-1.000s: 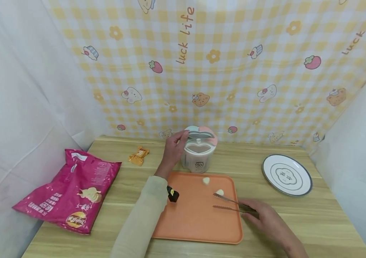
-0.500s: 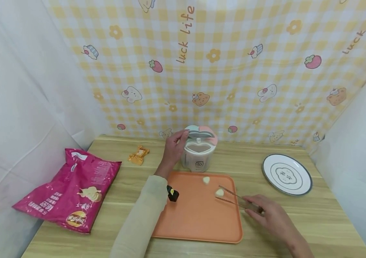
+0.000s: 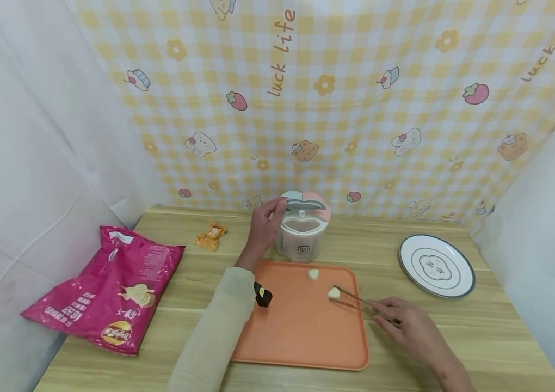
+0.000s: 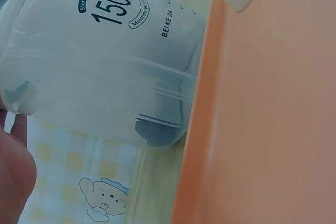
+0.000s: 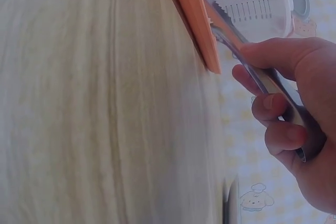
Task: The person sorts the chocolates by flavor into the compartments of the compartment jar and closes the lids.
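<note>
My left hand (image 3: 264, 226) holds the raised lid (image 3: 305, 204) of a clear plastic storage container (image 3: 302, 246) marked 1500, its fingertips at the lid's left edge. Part of that grip is hidden. Below, two small whitish pieces lie on an orange tray (image 3: 302, 332): one piece (image 3: 313, 274) near the far rim, the other piece (image 3: 333, 293) near the right rim. My right hand (image 3: 412, 326) grips metal tongs (image 5: 268, 80), fingers curled round the handle. The tongs' tips stand on either side of the right-hand piece, close to it; contact is unclear.
A magenta snack bag (image 3: 111, 294) lies at the left. Beside it is an orange-wrapped item (image 3: 211, 236). A white plate (image 3: 409, 256) with a dark rim sits at the right. A patterned cloth (image 3: 326, 109) hangs behind the table.
The tongs have shifted slightly right and up the tray, so their tips now flank the right-hand piece, and they have narrowed. My left hand stays at the lid.
</note>
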Demonstrator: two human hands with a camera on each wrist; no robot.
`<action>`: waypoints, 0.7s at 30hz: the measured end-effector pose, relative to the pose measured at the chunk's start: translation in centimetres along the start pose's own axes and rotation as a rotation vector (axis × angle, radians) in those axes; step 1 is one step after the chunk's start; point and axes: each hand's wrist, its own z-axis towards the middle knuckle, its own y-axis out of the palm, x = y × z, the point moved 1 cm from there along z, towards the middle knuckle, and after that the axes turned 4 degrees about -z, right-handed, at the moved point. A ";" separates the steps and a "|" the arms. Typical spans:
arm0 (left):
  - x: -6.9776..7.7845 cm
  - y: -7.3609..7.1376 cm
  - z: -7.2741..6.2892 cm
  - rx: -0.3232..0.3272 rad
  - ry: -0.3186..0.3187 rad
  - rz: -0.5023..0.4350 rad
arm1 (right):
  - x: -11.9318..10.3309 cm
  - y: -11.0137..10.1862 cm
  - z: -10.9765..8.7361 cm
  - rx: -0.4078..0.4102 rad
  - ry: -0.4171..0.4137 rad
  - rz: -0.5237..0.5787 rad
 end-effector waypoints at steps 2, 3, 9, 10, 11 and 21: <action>0.0 0.0 0.0 0.001 0.001 0.003 | 0.0 0.0 0.0 0.005 -0.010 -0.007; 0.0 0.0 0.0 0.001 0.000 0.005 | 0.0 0.0 0.0 0.009 -0.017 -0.010; 0.1 -0.1 0.0 0.000 -0.006 0.018 | 0.2 0.1 0.1 0.019 -0.053 -0.029; 0.1 -0.1 0.0 0.000 -0.008 0.019 | 0.2 0.1 0.1 0.019 -0.057 -0.028; 0.1 -0.1 0.0 0.001 -0.010 0.020 | 0.2 0.1 0.1 0.020 -0.062 -0.031; 0.4 0.0 0.0 -0.005 -0.018 0.033 | -0.8 -1.1 0.7 0.064 -0.109 0.000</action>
